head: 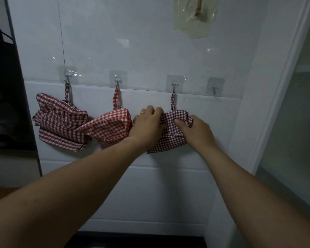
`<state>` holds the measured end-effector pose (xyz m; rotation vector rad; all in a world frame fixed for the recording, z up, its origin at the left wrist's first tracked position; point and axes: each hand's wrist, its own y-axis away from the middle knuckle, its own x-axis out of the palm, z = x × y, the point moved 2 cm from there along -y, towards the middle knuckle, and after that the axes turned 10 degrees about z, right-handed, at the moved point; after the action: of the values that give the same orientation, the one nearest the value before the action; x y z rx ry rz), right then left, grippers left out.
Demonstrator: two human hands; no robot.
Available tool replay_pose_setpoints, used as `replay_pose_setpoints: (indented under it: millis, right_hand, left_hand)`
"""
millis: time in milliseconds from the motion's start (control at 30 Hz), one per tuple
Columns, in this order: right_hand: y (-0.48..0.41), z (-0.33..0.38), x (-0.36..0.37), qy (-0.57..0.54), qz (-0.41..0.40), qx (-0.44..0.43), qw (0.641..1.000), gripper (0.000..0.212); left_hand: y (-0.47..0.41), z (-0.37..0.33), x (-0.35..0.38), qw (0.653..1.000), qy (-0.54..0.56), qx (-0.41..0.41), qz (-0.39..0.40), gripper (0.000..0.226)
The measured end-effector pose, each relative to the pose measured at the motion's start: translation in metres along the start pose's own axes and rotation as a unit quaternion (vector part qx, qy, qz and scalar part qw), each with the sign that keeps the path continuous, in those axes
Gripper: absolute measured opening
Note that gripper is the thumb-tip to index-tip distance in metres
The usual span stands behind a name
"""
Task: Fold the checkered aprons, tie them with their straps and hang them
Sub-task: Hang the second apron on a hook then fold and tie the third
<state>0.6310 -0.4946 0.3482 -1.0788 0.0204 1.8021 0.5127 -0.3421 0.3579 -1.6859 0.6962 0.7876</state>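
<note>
Head view shows three folded gingham bundles hanging in a row on a white tiled wall [150, 51], with the third adhesive hook [174, 85] as the reference. Directly below that hook hangs the purple-checked apron bundle [172, 142], its strap loop [173, 102] running straight up from the bundle's top edge to the hook. The left hand [147, 126], a ring [141, 113] on one finger, lies on the side of the bundle left of the hook, fingers curled over the top left edge of the cloth and gripping it. The right hand [197, 133] is below and to the right of the hook, thumb and fingers pinching the bundle's upper right corner, where the fabric bunches up. The bundle lies between the two hands, touching both, with its lower edge hanging free under the wrists. Left of the hook hangs the red-checked apron bundle [109, 127], touching the left hand's outer edge, and farther left the dark red large-checked apron bundle [61, 122], each on its own hook. Just right of the third hook is a fourth hook [215, 89], and well above it a crumpled clear plastic patch [195, 17] is stuck to the wall.
</note>
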Motion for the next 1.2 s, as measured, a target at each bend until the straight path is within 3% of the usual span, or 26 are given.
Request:
replay_pose_setpoints:
  millis: [67,133,200,300,500,900,1200]
  right_hand:
    - [0.005,0.004,-0.001,0.018,-0.053,-0.025,0.998,0.051]
    - [0.01,0.011,-0.005,0.042,-0.118,-0.104,0.987,0.051]
    - [0.01,0.016,-0.002,0.076,-0.101,-0.149,0.981,0.04]
    - [0.011,0.014,0.001,0.046,-0.043,-0.123,0.99,0.029]
    - [0.016,0.015,-0.007,-0.005,-0.085,-0.128,0.988,0.048]
    - [0.018,0.033,-0.014,0.018,-0.097,-0.117,0.988,0.046]
    - [0.057,0.007,0.006,-0.038,-0.079,-0.077,0.993,0.09]
  left_hand:
    - [0.001,-0.001,0.002,1.0,-0.003,0.011,-0.018,0.042]
    - [0.002,-0.004,0.004,0.999,0.008,0.029,-0.014,0.042]
    - [0.002,-0.005,0.005,0.999,0.008,0.042,0.004,0.037]
    - [0.002,-0.004,0.005,0.999,0.007,0.039,0.013,0.036]
    - [0.007,-0.007,0.0,0.998,0.025,0.049,0.005,0.049]
    - [0.008,-0.011,-0.013,0.996,0.036,0.047,0.064,0.048]
    - [0.042,-0.017,-0.007,0.994,0.087,-0.004,0.07,0.066]
